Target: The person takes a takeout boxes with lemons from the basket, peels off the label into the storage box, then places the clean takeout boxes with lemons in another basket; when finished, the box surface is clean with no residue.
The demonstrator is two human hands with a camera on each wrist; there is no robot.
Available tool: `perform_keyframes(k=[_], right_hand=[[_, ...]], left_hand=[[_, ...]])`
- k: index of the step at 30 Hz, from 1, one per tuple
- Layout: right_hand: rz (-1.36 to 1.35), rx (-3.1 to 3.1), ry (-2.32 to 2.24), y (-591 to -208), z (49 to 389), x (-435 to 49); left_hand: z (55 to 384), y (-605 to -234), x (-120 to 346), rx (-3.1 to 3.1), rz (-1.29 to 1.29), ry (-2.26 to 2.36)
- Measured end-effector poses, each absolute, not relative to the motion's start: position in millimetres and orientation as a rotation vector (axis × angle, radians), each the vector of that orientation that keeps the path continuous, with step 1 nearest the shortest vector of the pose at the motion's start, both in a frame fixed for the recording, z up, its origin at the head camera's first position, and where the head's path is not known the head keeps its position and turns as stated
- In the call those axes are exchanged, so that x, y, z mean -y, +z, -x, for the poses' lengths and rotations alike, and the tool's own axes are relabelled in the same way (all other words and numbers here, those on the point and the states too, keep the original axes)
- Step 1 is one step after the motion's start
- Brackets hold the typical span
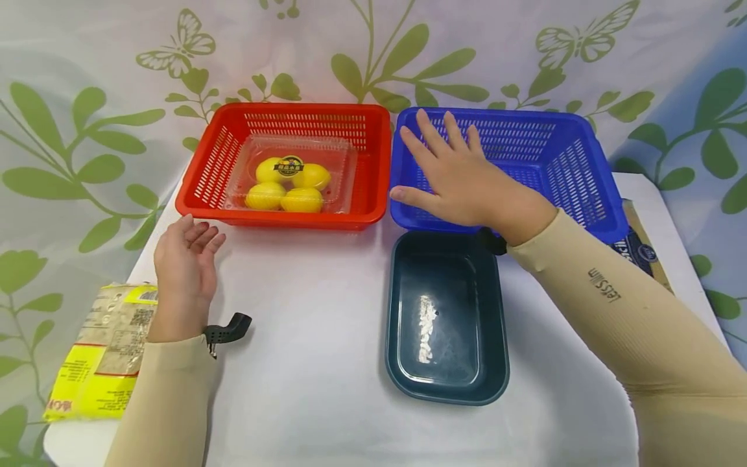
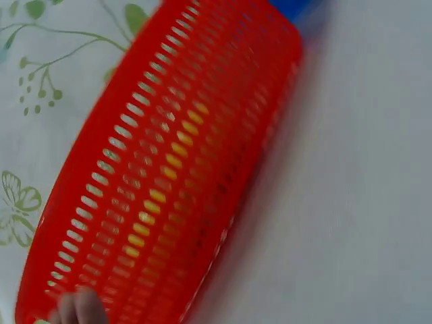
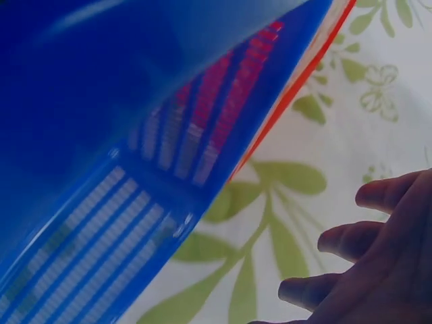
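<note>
My right hand (image 1: 461, 178), fingers spread and straight, hovers over the left part of the blue plastic basket (image 1: 583, 188) and holds nothing. Its fingers also show at the lower right of the right wrist view, beside the basket. At the front left corner of the red plastic basket (image 1: 292, 220), my left hand (image 1: 189, 263) has loosely bent fingers with nothing in them. Inside the red basket lies a clear plastic box (image 1: 341, 175) with several yellow lemons (image 1: 303, 200) and a dark label on its lid. The left wrist view shows the red basket's slotted side, with yellow behind it.
A dark teal rectangular tub (image 1: 449, 311) stands before the blue basket. At the left edge lies a yellow and clear printed package (image 1: 99, 370), partly behind the left forearm. A brown and dark package (image 1: 642, 253) shows at the right, partly under the right arm. A leaf-patterned cloth (image 1: 455, 39) hangs behind.
</note>
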State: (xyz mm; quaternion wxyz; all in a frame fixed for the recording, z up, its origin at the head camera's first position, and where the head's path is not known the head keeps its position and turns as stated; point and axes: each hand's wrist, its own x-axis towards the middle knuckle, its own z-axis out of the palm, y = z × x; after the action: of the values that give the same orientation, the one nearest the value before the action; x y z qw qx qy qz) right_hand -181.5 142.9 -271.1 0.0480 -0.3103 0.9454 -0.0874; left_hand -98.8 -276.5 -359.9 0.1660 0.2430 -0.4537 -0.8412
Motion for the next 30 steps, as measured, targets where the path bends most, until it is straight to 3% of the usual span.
perform_keyframes(k=[4, 10, 19, 30], right_hand=[[0.95, -2.835, -0.295, -270, 186, -116], [0.917, -2.74, -0.31, -268, 195, -77], [0.88, -2.557, -0.383, -279, 216, -30], [0.587, -2.475, -0.79, -293, 222, -4]], left_hand=[[106, -367, 286, 0.81, -0.711, -2.71], [114, -374, 290, 0.438, -0.64, -2.828], [118, -382, 283, 0.356, -0.511, -2.851], [118, -384, 279, 0.457, -0.488, -2.761]])
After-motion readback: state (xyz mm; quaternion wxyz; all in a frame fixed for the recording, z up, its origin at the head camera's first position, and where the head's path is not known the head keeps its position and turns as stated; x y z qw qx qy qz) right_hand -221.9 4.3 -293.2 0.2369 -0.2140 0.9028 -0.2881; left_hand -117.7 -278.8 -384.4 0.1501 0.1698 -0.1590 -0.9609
